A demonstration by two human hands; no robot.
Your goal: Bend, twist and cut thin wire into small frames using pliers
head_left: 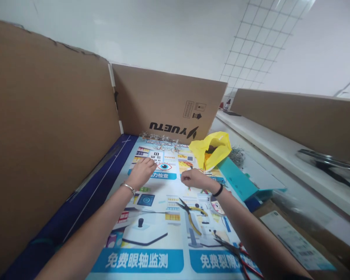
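My left hand (142,171), with a silver bracelet at the wrist, is over the printed sheet (151,221). Its fingers are curled together, and whatever lies in them is too small to make out. To its right, my right hand (196,180), wearing a black band, is closed in a pinch. I cannot make out what it holds. Yellow-handled pliers (189,212) lie with jaws apart below my right hand. A red-handled cutting tool (239,251) rests partly behind my right forearm. Beyond the hands, tangled silvery wire pieces (163,142) lie at the sheet's far edge.
Cardboard panels stand at the left (46,116) and at the back (163,97). A yellow plastic bag (220,142) sits open at the right, with a grey wire tangle (238,156) beside it. A teal box (237,181) and a labelled carton (297,239) stand nearer.
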